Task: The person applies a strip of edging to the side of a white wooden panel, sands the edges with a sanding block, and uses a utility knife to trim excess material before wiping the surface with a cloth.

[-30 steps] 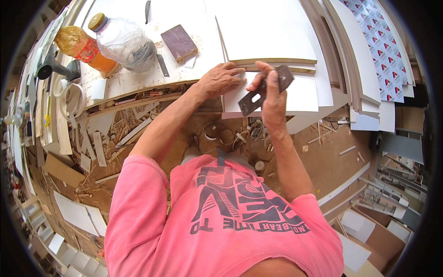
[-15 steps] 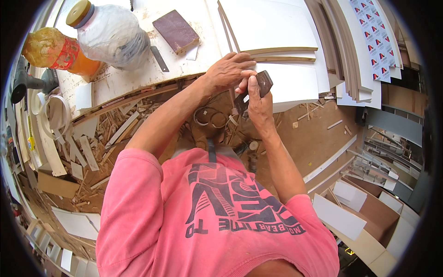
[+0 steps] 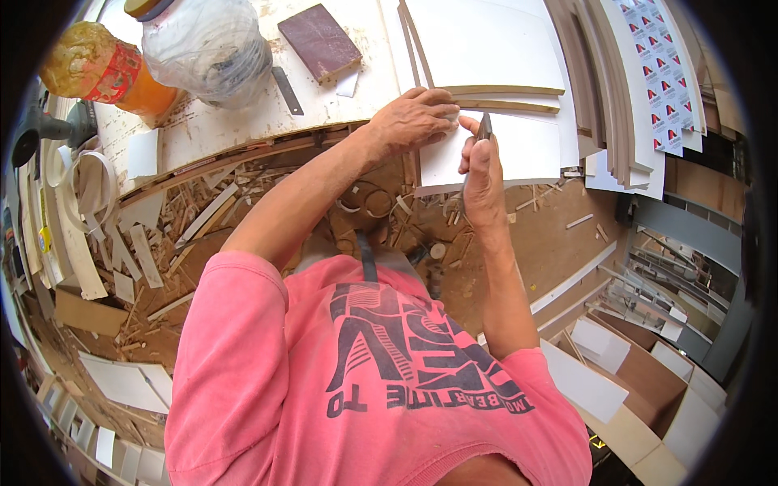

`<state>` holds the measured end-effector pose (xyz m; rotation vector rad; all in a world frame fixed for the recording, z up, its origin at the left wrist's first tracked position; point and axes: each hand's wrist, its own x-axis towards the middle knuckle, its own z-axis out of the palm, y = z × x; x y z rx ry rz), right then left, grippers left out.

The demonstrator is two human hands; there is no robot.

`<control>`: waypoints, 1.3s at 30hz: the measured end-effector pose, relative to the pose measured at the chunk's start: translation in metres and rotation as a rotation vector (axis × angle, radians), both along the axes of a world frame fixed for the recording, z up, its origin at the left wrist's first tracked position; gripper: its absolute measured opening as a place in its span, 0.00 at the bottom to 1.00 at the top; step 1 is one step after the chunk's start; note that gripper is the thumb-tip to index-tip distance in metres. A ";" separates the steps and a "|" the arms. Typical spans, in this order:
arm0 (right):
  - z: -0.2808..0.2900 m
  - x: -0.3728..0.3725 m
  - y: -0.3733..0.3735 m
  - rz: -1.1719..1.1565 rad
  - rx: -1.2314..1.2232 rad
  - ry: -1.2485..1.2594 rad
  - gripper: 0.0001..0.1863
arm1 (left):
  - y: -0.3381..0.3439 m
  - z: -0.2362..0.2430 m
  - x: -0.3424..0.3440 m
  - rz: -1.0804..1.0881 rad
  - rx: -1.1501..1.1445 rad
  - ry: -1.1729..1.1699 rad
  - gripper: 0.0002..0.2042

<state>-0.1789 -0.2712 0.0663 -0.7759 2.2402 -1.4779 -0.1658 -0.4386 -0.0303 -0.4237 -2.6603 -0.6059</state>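
Note:
My left hand (image 3: 417,120) lies palm down over the brown left edge of a white panel (image 3: 527,142), fingers bent and close together; its thumb is hidden. Just right of it, my right hand (image 3: 485,186) is raised with its fingers closed round a dark flat tool (image 3: 485,126). The tool is seen nearly edge-on, so its kind does not show. Its upper end points away from me, above the panel. More white panels (image 3: 486,44) with brown edges lie beyond my hands.
Left on the worktable (image 3: 243,134) are a clear plastic jar (image 3: 207,53), an orange-filled bottle (image 3: 113,77), a maroon block (image 3: 320,42) and a dark metal strip (image 3: 287,91). Stacked boards (image 3: 600,81) stand right. Wood offcuts (image 3: 207,223) litter the floor. Open cabinet boxes (image 3: 648,389) sit lower right.
My right hand has moved slightly right and down, turning the dark tool from its broad face to nearly edge-on. My left hand stays at the panel's edge.

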 end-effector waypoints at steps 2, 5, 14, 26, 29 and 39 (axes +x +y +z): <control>0.003 -0.010 0.010 -0.004 0.088 -0.009 0.36 | 0.000 0.003 -0.001 -0.002 0.017 -0.008 0.12; 0.016 -0.007 0.009 -0.069 0.117 -0.160 0.29 | 0.000 0.000 0.001 0.002 0.031 0.006 0.12; 0.024 0.012 0.012 -0.240 -0.108 -0.264 0.13 | 0.003 -0.003 0.004 -0.043 0.082 0.005 0.14; 0.013 0.025 -0.009 -0.243 -0.010 -0.017 0.12 | -0.004 -0.010 0.002 -0.051 0.076 0.053 0.12; 0.014 0.029 -0.014 -0.231 0.077 0.037 0.13 | -0.005 -0.012 0.002 -0.059 0.091 0.070 0.12; -0.012 0.032 -0.014 -0.150 0.170 0.366 0.15 | -0.004 -0.017 0.001 -0.063 0.115 0.015 0.15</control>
